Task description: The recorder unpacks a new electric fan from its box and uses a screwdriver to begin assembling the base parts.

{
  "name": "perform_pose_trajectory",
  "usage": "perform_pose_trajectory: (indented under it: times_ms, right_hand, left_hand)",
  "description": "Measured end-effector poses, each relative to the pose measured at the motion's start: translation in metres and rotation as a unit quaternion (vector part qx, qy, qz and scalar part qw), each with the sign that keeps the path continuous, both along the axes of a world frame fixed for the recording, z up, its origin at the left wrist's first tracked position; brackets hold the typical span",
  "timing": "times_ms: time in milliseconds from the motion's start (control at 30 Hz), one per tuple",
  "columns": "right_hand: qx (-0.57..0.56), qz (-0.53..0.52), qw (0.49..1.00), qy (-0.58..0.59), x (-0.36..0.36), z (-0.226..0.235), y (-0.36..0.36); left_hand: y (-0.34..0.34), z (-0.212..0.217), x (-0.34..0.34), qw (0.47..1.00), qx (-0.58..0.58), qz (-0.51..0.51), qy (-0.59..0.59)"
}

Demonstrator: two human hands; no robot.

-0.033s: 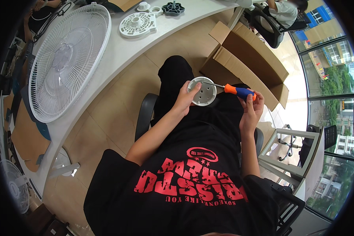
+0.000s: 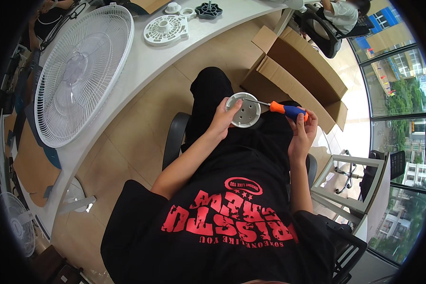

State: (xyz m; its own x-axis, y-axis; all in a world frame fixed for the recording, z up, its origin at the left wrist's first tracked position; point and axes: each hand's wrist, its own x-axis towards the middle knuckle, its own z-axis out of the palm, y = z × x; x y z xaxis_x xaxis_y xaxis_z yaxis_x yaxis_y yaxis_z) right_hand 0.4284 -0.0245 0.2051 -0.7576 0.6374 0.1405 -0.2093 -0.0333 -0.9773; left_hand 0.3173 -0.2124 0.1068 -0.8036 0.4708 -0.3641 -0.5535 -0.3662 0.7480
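Note:
Above my lap, my left hand (image 2: 223,117) grips a round, shallow white plastic cup-shaped part (image 2: 253,121) by its left rim, thumb over the inside. Several small holes show in its floor. My right hand (image 2: 303,132) is closed round the end of a screwdriver (image 2: 283,109) with an orange and blue handle. The shaft points left, and its tip is inside the white part close to my left thumb. Whether a screw sits under the tip is too small to tell.
A white curved table (image 2: 123,102) on the left carries a fan grille with clear blades (image 2: 75,71), a white slotted plate (image 2: 164,31) and a black knob (image 2: 208,9). An open cardboard box (image 2: 296,71) stands on the floor ahead. Another person (image 2: 341,16) sits far right.

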Motion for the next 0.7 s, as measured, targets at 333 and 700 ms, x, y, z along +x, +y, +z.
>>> perform_pose_trajectory:
  times_ms: [333, 700]
  right_hand:
    - [-0.020, -0.006, 1.000, -0.012, 0.000, -0.005, 0.005]
    - [-0.050, -0.015, 0.998, -0.018, -0.002, -0.010, 0.006]
  left_hand:
    - [0.000, 0.003, 0.000, 1.000, -0.007, 0.000, -0.002]
    - [0.001, 0.000, 0.000, 1.000, -0.006, -0.004, -0.004]
